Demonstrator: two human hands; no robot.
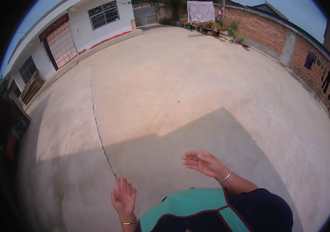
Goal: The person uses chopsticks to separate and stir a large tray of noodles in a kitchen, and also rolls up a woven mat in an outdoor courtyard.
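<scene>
My left hand (124,198) is raised at the lower middle, palm showing and fingers spread, with a gold-coloured bangle (129,222) on its wrist. Higher up and to its right, my right hand (203,162) points leftward, fingers stretched out and thumb resting above them; a silver bangle (225,177) circles that wrist. Neither hand holds or touches anything. Both hang over shaded concrete ground (153,162), apart from each other. Below them shows my green and dark blue garment (190,203) with dark red trim.
A long crack (97,123) runs across the concrete yard. At left stands a white house (81,23) with a curtained doorway (61,43) and stacked wood (32,87). Potted plants (232,31) and a hanging cloth (201,11) are at the back. A brick wall (263,31) bounds the right.
</scene>
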